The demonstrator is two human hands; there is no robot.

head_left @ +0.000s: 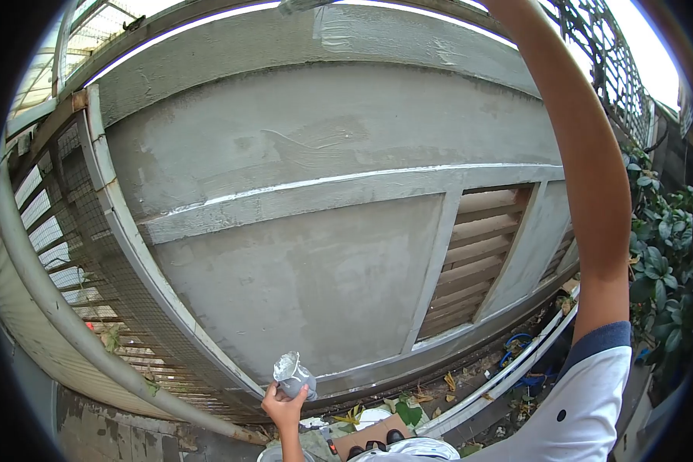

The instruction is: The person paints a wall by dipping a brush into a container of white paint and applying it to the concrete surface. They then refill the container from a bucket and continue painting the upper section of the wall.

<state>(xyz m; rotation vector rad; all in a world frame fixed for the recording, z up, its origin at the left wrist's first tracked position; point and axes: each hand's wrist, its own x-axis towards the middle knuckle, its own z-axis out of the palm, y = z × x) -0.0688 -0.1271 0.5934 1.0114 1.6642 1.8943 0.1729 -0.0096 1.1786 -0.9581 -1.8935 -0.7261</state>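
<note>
My left hand (285, 403) is low in the view, its fingers wrapped round a small translucent plastic container (294, 379). White paint-like stuff smears the container's rim and inside. It is held upright, slightly tilted, in front of the grey wall panel (308, 308). My right arm (593, 162) reaches up past the top edge, so the hand itself is out of the frame. At the top edge, the end of a greyish object (304, 6) shows in part near the upper beam (393, 46); I cannot make out its kind. The beam carries wet-looking white streaks.
A white-lined ledge (346, 179) crosses the wall. Slatted openings (473, 258) are at right, a mesh-and-slat fence (92, 254) and curved pipe (46, 292) at left. Leafy plants (662, 269) stand at far right. Long white pipes (493, 377) and fallen leaves lie near my feet.
</note>
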